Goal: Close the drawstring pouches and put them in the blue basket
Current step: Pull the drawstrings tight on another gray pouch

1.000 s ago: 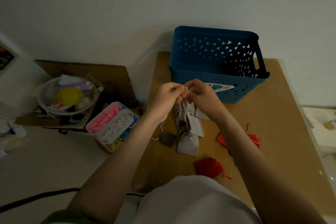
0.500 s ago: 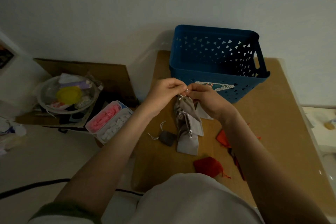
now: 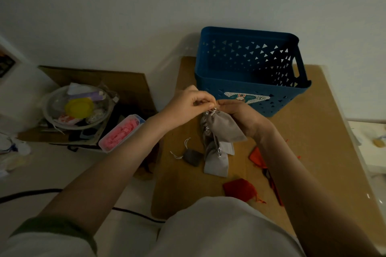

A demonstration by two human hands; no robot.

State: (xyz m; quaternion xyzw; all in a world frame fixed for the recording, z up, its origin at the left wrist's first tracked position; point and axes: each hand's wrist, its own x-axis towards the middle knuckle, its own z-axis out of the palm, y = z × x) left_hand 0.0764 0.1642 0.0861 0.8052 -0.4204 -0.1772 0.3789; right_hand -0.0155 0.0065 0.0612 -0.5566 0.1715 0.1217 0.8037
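The left hand (image 3: 188, 104) and right hand (image 3: 240, 116) meet just in front of the blue basket (image 3: 250, 84), above the counter (image 3: 325, 131). Between them hangs a grey pouch (image 3: 222, 128), its mouth up at the fingertips and its body drooping against the right palm. The right hand is clenched on the pouch at its neck. The left pinches the cords (image 3: 211, 111), where small silver beads show. Whether the mouth is fully gathered cannot be told, since the fingers cover it.

The pouch looks like soft, light cloth, limp and easily crumpled. It should weigh almost nothing and will not break. The thin cords are the awkward part: likely slippery, and best taken close to the beads, with the other hand holding the neck so the cloth bunches rather than slides along.

More pouches wait on the counter:
- a heap of grey ones (image 3: 215, 162) just below the held pouch
- a dark one (image 3: 193, 157) beside the heap, with pale cords trailing
- a red one (image 3: 239, 190) nearer the person
- another red one (image 3: 257, 156) partly under the right forearm

No pouch shows inside the basket, so most of the task seems to lie ahead.
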